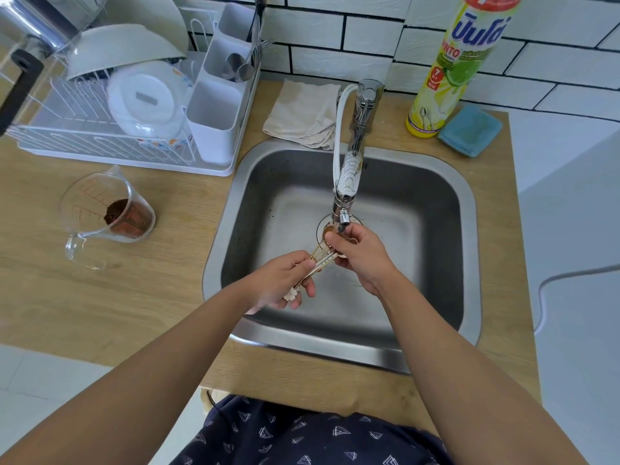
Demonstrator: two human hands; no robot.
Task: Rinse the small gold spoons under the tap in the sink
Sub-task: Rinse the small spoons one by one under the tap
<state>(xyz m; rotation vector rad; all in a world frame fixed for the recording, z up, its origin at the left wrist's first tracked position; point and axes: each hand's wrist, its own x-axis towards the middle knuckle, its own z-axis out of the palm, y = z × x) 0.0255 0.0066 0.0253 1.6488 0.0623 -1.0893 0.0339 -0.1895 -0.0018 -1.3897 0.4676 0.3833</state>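
A bunch of small gold spoons (321,260) is held over the steel sink (446,196), right under the tap's nozzle (344,218). My left hand (285,283) grips the handle ends, where white ornaments stick out below the fingers. My right hand (360,253) closes around the bowl ends just beneath the nozzle. The bowls are mostly hidden by those fingers. I cannot tell whether water is running.
A glass measuring jug (107,216) with brown grounds stands on the wooden counter at left. Behind it is a white dish rack (131,95) with bowls and cutlery. A folded cloth (302,112), a yellow detergent bottle (449,68) and a blue sponge (469,130) sit behind the sink.
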